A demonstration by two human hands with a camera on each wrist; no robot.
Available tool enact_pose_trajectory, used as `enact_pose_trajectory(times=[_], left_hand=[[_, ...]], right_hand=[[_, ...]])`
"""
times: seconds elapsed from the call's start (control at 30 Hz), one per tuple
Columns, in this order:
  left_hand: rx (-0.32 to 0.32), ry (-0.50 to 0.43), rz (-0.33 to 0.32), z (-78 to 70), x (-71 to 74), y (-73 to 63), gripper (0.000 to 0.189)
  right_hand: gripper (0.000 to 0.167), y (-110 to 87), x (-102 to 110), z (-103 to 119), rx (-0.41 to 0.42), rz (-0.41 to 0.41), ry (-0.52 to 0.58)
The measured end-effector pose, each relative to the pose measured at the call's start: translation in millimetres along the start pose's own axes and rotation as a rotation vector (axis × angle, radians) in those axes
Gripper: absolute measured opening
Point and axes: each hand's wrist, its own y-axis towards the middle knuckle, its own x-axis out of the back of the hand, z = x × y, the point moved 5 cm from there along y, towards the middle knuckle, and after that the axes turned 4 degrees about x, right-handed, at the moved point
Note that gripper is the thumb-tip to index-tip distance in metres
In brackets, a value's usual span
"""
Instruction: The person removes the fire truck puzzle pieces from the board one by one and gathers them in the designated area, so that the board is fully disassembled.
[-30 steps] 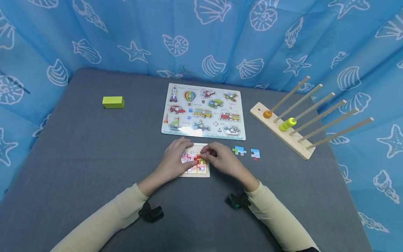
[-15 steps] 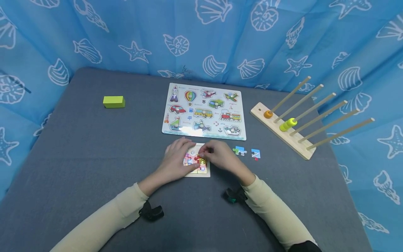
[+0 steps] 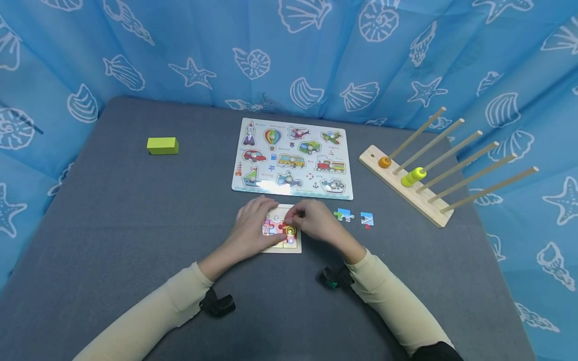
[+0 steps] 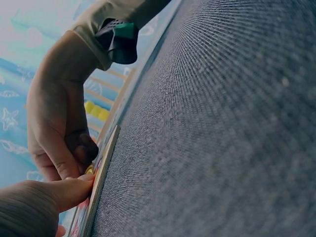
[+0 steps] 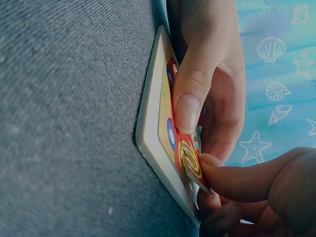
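Observation:
Between my hands lies a small wooden jigsaw tray (image 3: 295, 250) with brightly coloured pieces in it. My left hand (image 3: 250, 226) rests over its left side, thumb stretched across the pieces and pressing on them. In the right wrist view my right hand (image 5: 256, 185) pinches a red jigsaw piece (image 5: 191, 160) with a yellow spiral between thumb and finger. That piece sits tilted, its near edge raised off the tray. The left thumb (image 5: 188, 111) presses right beside it. My hands hide the tray's left part and upper right corner in the head view.
Two loose blue jigsaw pieces (image 3: 344, 215) lie right of the tray. Behind it is a peg puzzle board (image 3: 292, 159) with vehicle pictures. A wooden rack of tall pegs (image 3: 406, 188) stands at the right, and a green block (image 3: 162, 146) at the back left.
Over the last second, my right hand has shifted slightly left and away from me at the tray's upper right, still pinching the piece. My left hand and the tray have hardly moved.

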Motion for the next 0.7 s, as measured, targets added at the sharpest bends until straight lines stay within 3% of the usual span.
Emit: enact_pose_trajectory(times=[0.43,0.7], left_hand=[[-0.021,-0.004,-0.011,-0.2,0.5,-0.4,0.074],[-0.025,0.001,-0.009,0.0,0.1,-1.2,0.074]], right_hand=[[0.012,-6.0,12,-4,-0.094,-0.028,0.055],[0.013,-31.2,39,-32,-0.153,-0.030,0.121]])
